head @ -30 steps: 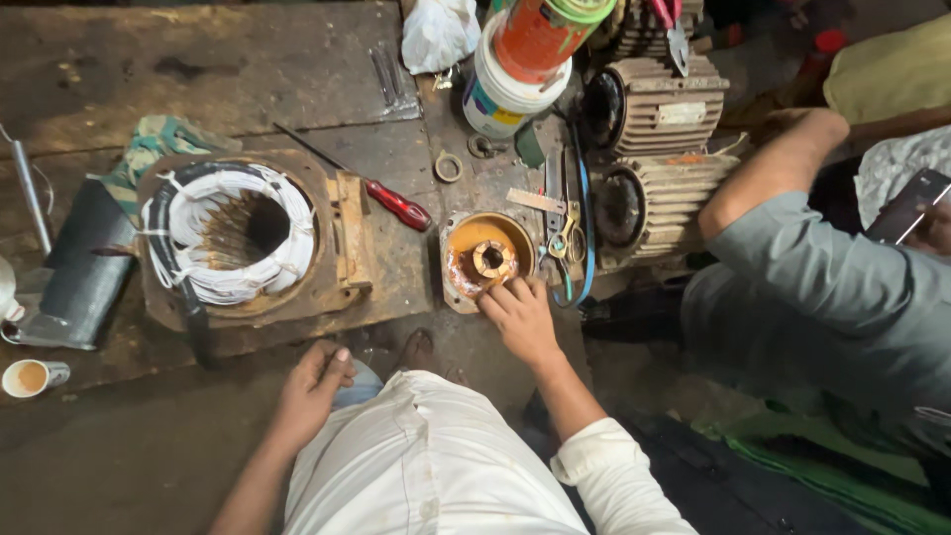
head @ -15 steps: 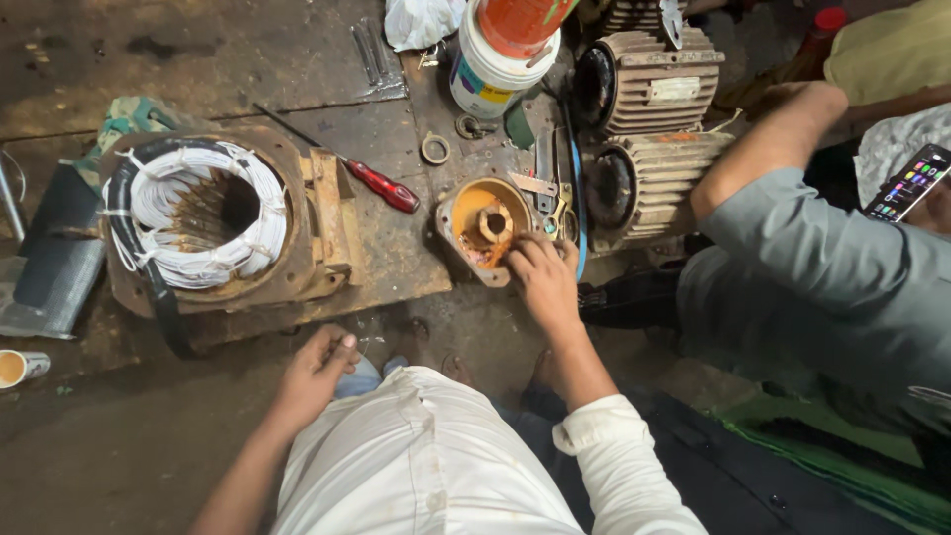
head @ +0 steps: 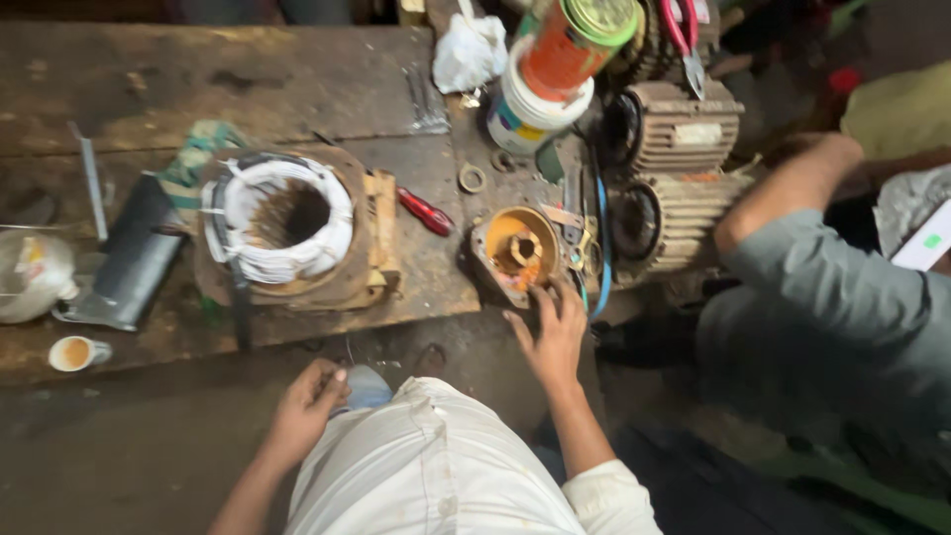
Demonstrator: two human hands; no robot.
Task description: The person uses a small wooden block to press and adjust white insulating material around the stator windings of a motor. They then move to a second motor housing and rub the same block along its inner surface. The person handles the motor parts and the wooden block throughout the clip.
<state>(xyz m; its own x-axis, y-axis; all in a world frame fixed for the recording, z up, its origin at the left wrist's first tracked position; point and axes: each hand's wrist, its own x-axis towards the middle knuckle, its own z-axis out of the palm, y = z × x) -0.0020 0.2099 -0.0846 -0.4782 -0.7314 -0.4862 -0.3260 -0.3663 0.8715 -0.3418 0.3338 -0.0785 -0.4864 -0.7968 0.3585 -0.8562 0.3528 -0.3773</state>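
Fingers (head: 551, 307) of right hand (head: 555, 337) spread on orange end cap (head: 515, 253) rim | left hand (head: 302, 406) loosely curled, empty

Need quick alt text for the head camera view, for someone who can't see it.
Seen from above, the person's right hand touches the edge of an orange motor end cover on a worn wooden bench; the left hand rests by their knee. A white-wound stator and red-handled screwdriver lie nearby.
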